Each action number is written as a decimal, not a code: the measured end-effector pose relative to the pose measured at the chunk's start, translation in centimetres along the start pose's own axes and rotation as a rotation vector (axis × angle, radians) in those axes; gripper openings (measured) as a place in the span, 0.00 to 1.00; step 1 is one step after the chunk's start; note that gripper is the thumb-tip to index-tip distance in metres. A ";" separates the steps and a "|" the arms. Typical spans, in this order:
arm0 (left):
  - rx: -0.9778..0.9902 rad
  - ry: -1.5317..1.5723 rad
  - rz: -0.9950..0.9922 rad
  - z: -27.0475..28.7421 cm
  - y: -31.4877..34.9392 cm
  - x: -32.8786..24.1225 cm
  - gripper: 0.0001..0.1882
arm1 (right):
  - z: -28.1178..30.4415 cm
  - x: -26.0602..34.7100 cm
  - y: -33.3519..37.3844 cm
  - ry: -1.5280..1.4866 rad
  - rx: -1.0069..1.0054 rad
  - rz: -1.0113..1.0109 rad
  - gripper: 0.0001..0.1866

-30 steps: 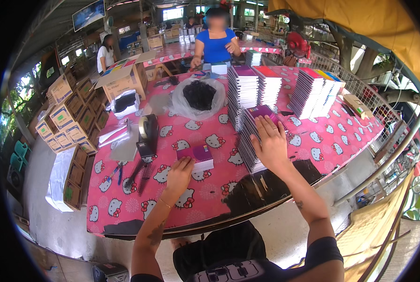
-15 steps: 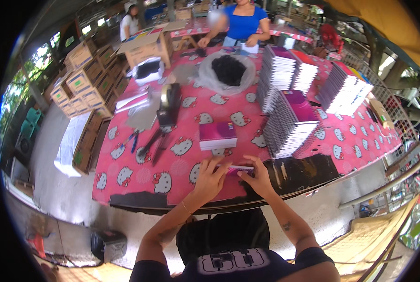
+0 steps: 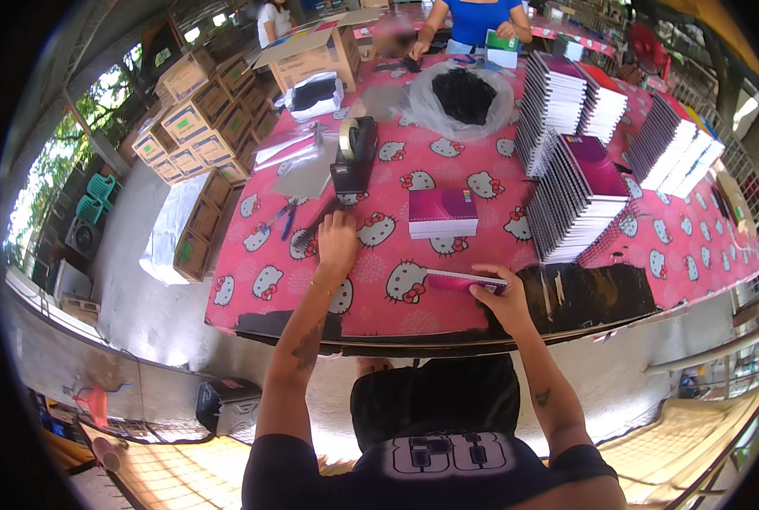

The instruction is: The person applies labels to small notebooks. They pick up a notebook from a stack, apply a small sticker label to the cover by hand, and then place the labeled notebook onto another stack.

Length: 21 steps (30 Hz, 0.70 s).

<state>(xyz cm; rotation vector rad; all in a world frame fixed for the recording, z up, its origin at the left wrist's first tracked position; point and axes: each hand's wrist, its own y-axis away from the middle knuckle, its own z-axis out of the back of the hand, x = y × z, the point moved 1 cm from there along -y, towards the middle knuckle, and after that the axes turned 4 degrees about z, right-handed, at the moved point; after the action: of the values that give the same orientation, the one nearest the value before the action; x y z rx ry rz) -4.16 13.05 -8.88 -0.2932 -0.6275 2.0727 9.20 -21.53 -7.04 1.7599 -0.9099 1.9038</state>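
Observation:
My right hand [image 3: 504, 299] grips a small purple notebook [image 3: 456, 282] by its right end, thumb on the cover, and tilts it so that its white page edge shows. Away to the left, my left hand [image 3: 337, 246] reaches down onto long thin dark strips [image 3: 311, 231] below the tape dispenser [image 3: 356, 157]. Its fingers are bent together, and what lies under them is hidden. Between and beyond my hands, a short stack of purple notebooks [image 3: 442, 212] rests on the pink patterned table cover [image 3: 379, 293].
Tall stacks of spiral notebooks [image 3: 579, 204] stand on the right. Blue-handled pliers [image 3: 288, 223] lie left of the strips. Further back are a plastic bag of black material [image 3: 464, 93] and an open carton [image 3: 320, 61]. Across the table, a person in blue [image 3: 473, 21] handles a green notebook.
My left hand has left the notebook and moved left to the dark strips. My right hand keeps the notebook. The whole view has shifted, and the person opposite now holds up a green notebook.

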 end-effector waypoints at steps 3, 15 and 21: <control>-0.160 0.036 -0.041 -0.1 0.6 -1.0 0.09 | 0.2 -0.6 -0.2 0.034 0.026 -0.011 0.15; 0.012 0.707 0.123 6.6 2.4 -7.0 0.07 | -0.3 -0.8 0.3 -0.004 0.000 -0.028 0.15; 0.093 0.920 -0.032 10.2 5.7 -11.7 0.11 | -0.4 -1.1 0.4 0.039 -0.010 0.019 0.14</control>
<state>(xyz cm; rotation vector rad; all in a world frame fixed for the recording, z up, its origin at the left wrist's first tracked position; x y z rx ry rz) -6.27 -2.49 -3.79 -1.0822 0.0282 1.6734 8.76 -21.38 -8.22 1.7078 -0.9235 1.9358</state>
